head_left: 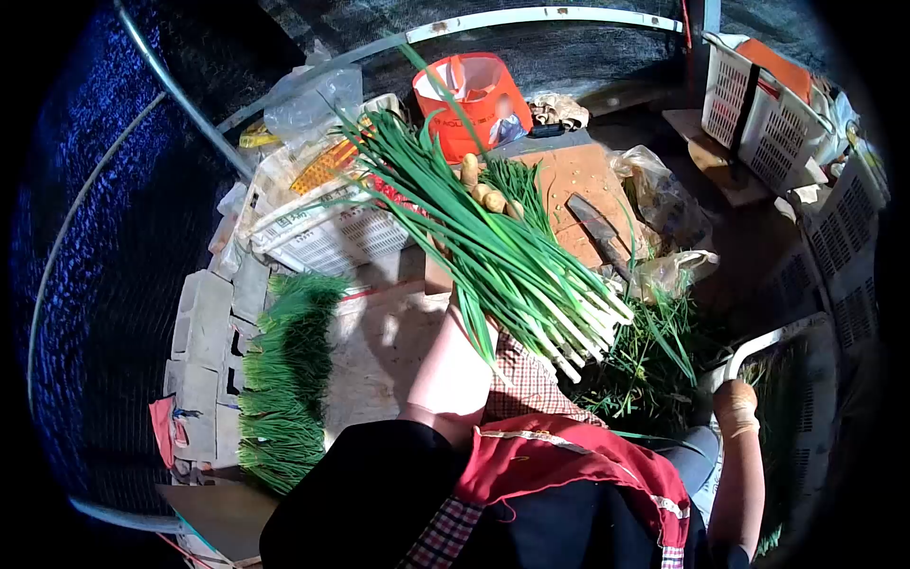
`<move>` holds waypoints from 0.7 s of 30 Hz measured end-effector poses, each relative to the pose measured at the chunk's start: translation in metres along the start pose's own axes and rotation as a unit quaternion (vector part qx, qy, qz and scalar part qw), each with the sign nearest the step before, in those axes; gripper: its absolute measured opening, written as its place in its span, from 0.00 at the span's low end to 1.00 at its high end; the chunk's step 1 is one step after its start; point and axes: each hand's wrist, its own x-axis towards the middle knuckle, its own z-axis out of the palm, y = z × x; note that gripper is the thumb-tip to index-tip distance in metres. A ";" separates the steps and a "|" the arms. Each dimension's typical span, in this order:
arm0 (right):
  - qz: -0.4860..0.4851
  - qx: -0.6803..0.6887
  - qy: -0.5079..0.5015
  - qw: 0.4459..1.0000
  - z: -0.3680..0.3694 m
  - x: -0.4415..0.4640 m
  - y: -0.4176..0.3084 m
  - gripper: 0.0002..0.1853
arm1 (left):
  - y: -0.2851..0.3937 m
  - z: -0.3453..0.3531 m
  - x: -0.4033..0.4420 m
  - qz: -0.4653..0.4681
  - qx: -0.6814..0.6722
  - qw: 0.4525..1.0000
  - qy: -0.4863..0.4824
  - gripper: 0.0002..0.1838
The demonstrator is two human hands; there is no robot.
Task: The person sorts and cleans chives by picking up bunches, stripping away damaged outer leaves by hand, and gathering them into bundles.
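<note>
A large bunch of green chives [493,251] with white stalk ends lies across my left forearm's far end, leaves up and left, stalks down and right. From beneath, my left hand [486,195] wraps round it; the knuckles show past its upper edge and the palm is hidden. Out at the right, my right hand [737,406] is closed on the curved white rim [758,349] of what looks like a crate; its fingertips are hidden. Loose green stalks [645,365] lie in a heap between the bunch and that rim.
A knife [597,229] lies on a brown board [569,175] beyond the bunch. Trimmed chives [289,379] stand in a row beside grey blocks [203,318]. A red bucket [488,128], a white crate [327,248] and another crate [754,109] stand farther off.
</note>
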 end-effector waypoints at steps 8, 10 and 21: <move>-0.367 0.705 -0.005 0.607 -0.200 -0.051 -0.119 0.19 | -0.002 0.000 -0.006 -0.037 -0.041 0.998 -0.021 0.25; -0.371 0.676 -0.010 0.636 -0.212 -0.045 -0.139 0.14 | -0.003 0.000 -0.005 -0.046 -0.049 0.997 -0.029 0.25; -0.362 0.679 -0.057 0.637 -0.211 -0.023 -0.137 0.11 | -0.006 0.000 -0.010 -0.041 0.001 0.999 0.023 0.28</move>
